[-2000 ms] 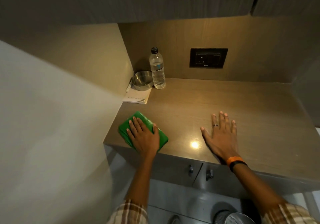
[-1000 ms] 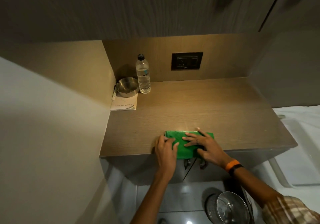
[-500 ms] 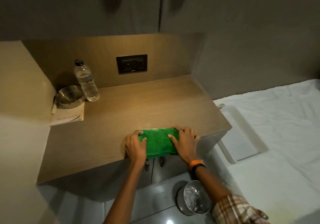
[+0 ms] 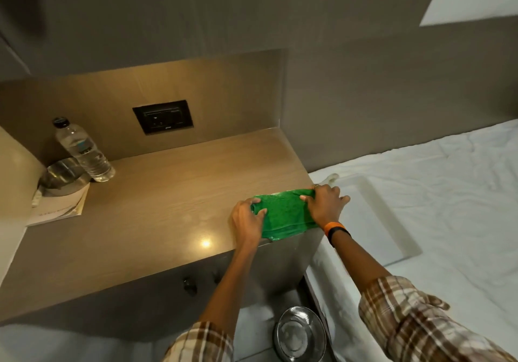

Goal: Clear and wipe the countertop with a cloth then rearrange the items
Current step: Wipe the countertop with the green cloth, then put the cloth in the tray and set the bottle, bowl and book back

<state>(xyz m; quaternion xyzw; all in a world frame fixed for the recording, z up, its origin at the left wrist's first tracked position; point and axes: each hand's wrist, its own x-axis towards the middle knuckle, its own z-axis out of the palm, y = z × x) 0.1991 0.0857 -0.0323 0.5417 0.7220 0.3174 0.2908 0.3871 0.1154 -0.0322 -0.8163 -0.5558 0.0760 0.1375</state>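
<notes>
A dim room holds a wood-grain countertop [image 4: 157, 193] set in an alcove beside a bed with a white sheet [image 4: 437, 187]. A dark wall socket [image 4: 163, 116] sits in the back panel.

At the countertop's front right corner lies a folded green cloth [image 4: 283, 213], its near edge hanging slightly over the front edge. The left hand [image 4: 246, 221] grips the cloth's left end, fingers curled over it with the thumb on top. The right hand [image 4: 325, 204] pinches the cloth's right end, thumb and first fingers closed on the fabric, the other fingers spread loosely past the countertop's right edge. An orange and black band [image 4: 336, 230] circles the right wrist.

In the back left corner stand a clear water bottle [image 4: 82, 151], a metal bowl [image 4: 63, 176] just beside it, and a white booklet [image 4: 60, 210] under the bowl. A round metal bin [image 4: 300, 333] sits on the floor below.

The rest of the countertop is bare, so clearing looks largely done. With the cloth at the far right edge, wiping seems well advanced or near its end. The corner under the three items probably remains unwiped, and rearranging them is not yet done.
</notes>
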